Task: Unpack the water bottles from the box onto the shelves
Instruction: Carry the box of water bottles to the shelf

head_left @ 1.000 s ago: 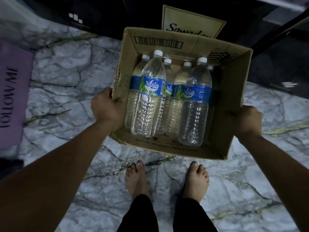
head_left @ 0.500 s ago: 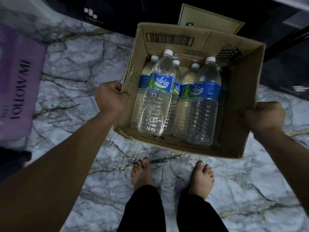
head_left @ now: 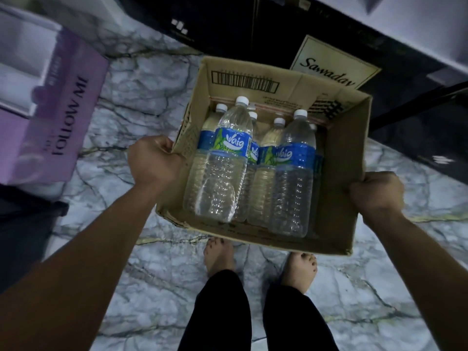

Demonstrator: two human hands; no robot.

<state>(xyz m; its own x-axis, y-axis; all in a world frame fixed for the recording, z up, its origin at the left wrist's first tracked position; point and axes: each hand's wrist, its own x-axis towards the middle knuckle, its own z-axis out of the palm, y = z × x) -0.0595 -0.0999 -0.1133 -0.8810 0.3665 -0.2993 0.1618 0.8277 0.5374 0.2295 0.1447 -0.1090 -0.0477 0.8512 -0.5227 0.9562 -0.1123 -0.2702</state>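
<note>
A person held an open cardboard box in front of them, above a grey-veined marble floor. The left hand gripped the rim of the box's left wall, its fingers curled tight over the edge with the tips out of sight. The right hand gripped the right wall nearer the person, fingers likewise closed round the cardboard. The water bottles were all inside the box, packed close together against its left and middle part, with a gap between them and the right wall. They were clear plastic with blue labels and white caps. At least five caps showed, and the row farther from the person was partly hidden behind the two nearest bottles. The flaps of the box stood open, and a barcode was printed on the inside of the far flap. Below the near edge of the box were the person's bare feet and dark trouser legs. To the left on the floor stood a purple carton printed with the words FOLLOW ME. Beyond the box, a pale sign with script lettering leaned against a dark unit along the far side.
</note>
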